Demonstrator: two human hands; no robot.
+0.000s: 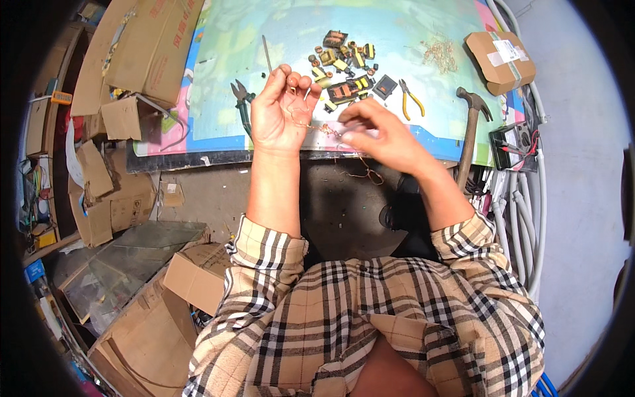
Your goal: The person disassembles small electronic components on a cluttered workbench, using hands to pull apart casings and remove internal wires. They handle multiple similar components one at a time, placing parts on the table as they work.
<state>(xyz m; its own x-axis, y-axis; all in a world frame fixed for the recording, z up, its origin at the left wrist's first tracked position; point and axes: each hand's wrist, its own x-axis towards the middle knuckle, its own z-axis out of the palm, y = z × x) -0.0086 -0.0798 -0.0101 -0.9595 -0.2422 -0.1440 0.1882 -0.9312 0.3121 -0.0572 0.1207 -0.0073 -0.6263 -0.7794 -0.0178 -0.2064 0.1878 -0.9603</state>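
Observation:
My left hand is raised over the table's near edge, palm up, with fingers curled and pinched on a thin copper wire. The wire runs across to my right hand, whose fingers are closed around its bunched part. A loose end dangles below the right hand in a loop. Just beyond the hands lie several small coils and transformers with copper windings and yellow tape. Left of my left hand rest cutting pliers with dark green handles. A thin metal rod shows beyond that hand, its near end hidden.
Yellow-handled pliers and a claw hammer lie to the right. A pile of wire scraps and a cardboard box are farther back. A multimeter sits at the right edge. Large cartons stand left.

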